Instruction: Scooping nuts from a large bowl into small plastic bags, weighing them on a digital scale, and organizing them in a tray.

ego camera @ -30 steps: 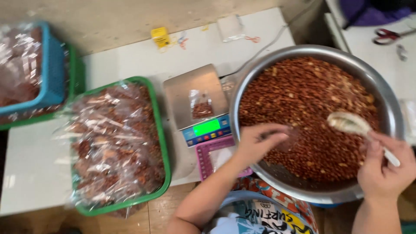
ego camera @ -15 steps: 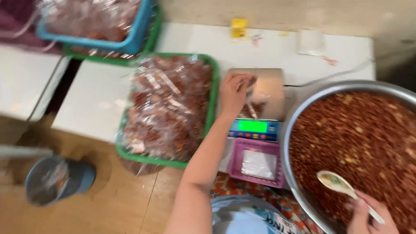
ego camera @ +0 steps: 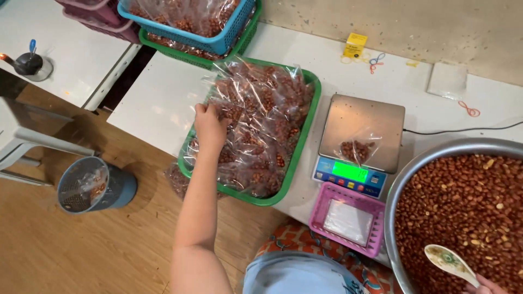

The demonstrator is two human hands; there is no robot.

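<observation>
Left hand (ego camera: 210, 126) reaches out over the green tray (ego camera: 301, 142), its fingers curled down onto the heaped clear bags of peanuts (ego camera: 260, 125) at the tray's near-left part; it touches the top bags, though whether it pinches one cannot be told. At the bottom right corner only a sliver of the right hand (ego camera: 484, 285) shows, closed on the handle of a white ceramic spoon (ego camera: 450, 263) whose bowl lies on the loose peanuts in the big steel basin (ego camera: 406, 179). Just left of the basin, at the table's near edge, sits a small pink basket (ego camera: 327, 202) holding flat empty clear bags. Behind it stands a digital scale (ego camera: 362, 142) with a lit green display, and one small filled bag of peanuts (ego camera: 357, 150) rests on its steel platform, well apart from both hands. On the floor to the left is a blue mesh wastebasket (ego camera: 90, 185). Farther back on the white table (ego camera: 158, 103) lie a small yellow box (ego camera: 354, 45), coloured rubber bands (ego camera: 376, 61) and a stack of clear bags (ego camera: 448, 79). Beyond the tray, a blue basket (ego camera: 239, 24) of more filled bags sits in another green tray.
</observation>
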